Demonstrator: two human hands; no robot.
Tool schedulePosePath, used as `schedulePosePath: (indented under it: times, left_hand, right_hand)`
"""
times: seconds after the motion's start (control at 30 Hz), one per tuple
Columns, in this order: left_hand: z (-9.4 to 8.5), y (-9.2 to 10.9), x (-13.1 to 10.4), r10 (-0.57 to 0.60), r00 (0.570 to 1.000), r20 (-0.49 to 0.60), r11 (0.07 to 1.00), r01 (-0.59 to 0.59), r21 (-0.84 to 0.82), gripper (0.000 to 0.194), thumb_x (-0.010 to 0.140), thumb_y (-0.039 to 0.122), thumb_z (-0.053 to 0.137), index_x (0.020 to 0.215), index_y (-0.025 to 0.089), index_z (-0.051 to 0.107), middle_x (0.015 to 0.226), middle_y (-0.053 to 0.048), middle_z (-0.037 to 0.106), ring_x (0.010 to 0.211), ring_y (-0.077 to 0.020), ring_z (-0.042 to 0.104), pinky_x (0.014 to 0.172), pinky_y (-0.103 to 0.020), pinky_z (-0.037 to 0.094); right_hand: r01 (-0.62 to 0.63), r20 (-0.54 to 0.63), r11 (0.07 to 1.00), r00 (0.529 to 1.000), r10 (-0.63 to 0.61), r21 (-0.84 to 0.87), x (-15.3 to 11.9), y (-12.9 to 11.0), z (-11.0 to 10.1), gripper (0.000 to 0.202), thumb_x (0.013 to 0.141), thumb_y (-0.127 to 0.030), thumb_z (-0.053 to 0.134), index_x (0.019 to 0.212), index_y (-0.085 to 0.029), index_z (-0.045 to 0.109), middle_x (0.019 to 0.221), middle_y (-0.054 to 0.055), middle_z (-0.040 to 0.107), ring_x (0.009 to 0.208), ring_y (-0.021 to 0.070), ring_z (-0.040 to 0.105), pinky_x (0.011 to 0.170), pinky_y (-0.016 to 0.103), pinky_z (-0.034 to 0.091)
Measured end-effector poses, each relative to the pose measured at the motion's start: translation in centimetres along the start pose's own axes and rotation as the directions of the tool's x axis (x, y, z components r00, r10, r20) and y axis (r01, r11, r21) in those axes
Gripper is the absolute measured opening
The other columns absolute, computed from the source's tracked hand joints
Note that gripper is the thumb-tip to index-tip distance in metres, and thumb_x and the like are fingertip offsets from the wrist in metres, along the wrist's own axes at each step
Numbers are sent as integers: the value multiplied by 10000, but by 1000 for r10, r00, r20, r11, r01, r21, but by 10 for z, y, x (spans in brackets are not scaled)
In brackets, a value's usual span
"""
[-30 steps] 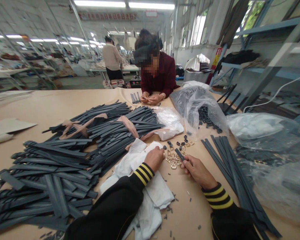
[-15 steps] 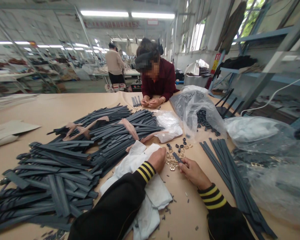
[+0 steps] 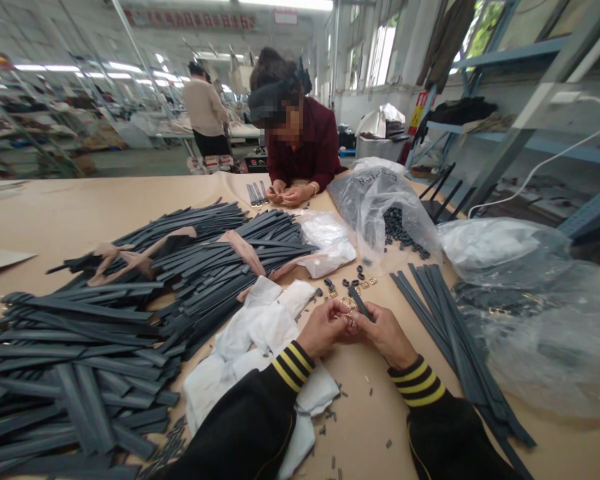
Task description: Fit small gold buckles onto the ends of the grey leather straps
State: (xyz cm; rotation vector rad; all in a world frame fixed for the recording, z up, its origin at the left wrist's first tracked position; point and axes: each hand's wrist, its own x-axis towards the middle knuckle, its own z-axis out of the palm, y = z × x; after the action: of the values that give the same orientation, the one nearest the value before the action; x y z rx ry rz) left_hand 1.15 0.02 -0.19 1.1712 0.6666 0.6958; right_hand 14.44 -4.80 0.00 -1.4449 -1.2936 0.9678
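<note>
The strap [image 3: 360, 301] was pinched in the right hand [image 3: 383, 330] above the table [image 3: 370, 407], the left hand [image 3: 325, 328] pinching a gold buckle [image 3: 347, 305] against it; apparently mid-threading, needing careful alignment.

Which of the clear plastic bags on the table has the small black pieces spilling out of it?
The plastic bag with black pieces, the upright one just right of the co-worker in dark red. The bags to its left and far right show no such black pieces.
</note>
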Motion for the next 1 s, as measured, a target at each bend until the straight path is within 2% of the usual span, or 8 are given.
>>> schedulePosePath:
  times: [0.1, 0.3, 0.43, 0.53, 0.67, 0.8, 0.87, 1.0]
  left_hand:
    - [1, -3, 0, 17, 1000, -14, 990, -15, 141, 163, 658, 241, 589, 706, 125, 485, 597, 23, 521, 512, -64, 479, 513, -199, 406]
    - [-1, -10, 5, 26, 984, -176, 998, -15, 64, 162, 682, 260, 553, 728, 151, 441, 560, 32, 530, 488, -79, 511, 510, -214, 436]
    - [-2, -15, 4, 125, 967, -223, 966, -67, 250, 114, 718, 261, 511, 755, 169, 455, 601, 25, 539, 534, -96, 534, 524, -218, 451]
    - [-1, -17, 0, 175, 967, -188, 898, -78, 432, 106, 753, 268, 466, 819, 187, 483, 652, 9, 563, 569, -114, 552, 531, -227, 451]
    - [2, -14, -5, 171, 977, -130, 826, -70, 559, 131, 791, 260, 396, 840, 194, 498, 686, -6, 577, 574, -121, 555, 528, -229, 431]
    - [4, -8, -8, 275, 961, -36, 618, -148, 772, 149, 803, 219, 366, 854, 193, 503, 654, -4, 556, 600, -130, 525, 588, -250, 396]
    - [4, -6, -9, 309, 951, -15, 554, -167, 815, 124, 791, 211, 385, 817, 180, 501, 660, -10, 540, 611, -131, 505, 592, -248, 382]
    - [1, -2, -6, 320, 947, 25, 596, -222, 772, 98, 751, 176, 433, 815, 168, 507, 720, -15, 542, 656, -122, 490, 601, -225, 381]
  right_hand:
    - [31, -8, 987, 999, -32, -155, 0, -3, -3, 245, 759, -359, 492, 756, -130, 578, 675, 6, 590, 647, 143, 526, 604, 242, 409]
    - [11, 9, 985, 1000, -10, -174, 0, -5, -1, 235, 756, -365, 500, 790, -141, 562, 715, 15, 605, 673, 152, 540, 613, 244, 418]
    - [32, 25, 969, 999, -27, -245, -1, -3, 3, 179, 743, -312, 523, 794, -149, 573, 763, 32, 623, 708, 166, 550, 655, 263, 421]
    - [39, -4, 953, 999, -42, -300, -1, -1, 5, 151, 743, -283, 517, 816, -163, 570, 769, 35, 625, 715, 172, 552, 666, 271, 421]
    - [59, 2, 939, 998, -62, -340, -1, 0, 4, 107, 748, -253, 496, 794, -173, 550, 741, 19, 607, 698, 162, 542, 656, 268, 415]
    - [59, 5, 938, 998, -61, -341, -2, -3, 2, 88, 759, -242, 478, 779, -172, 527, 727, 9, 588, 693, 154, 533, 642, 260, 406]
    - [65, -3, 938, 998, -70, -341, -3, -6, 0, 91, 759, -250, 484, 772, -169, 524, 723, 7, 581, 696, 154, 528, 643, 259, 402]
    - [102, 23, 940, 995, -100, -324, -4, -12, -7, 98, 754, -264, 508, 736, -169, 528, 684, -7, 557, 674, 145, 513, 628, 247, 393]
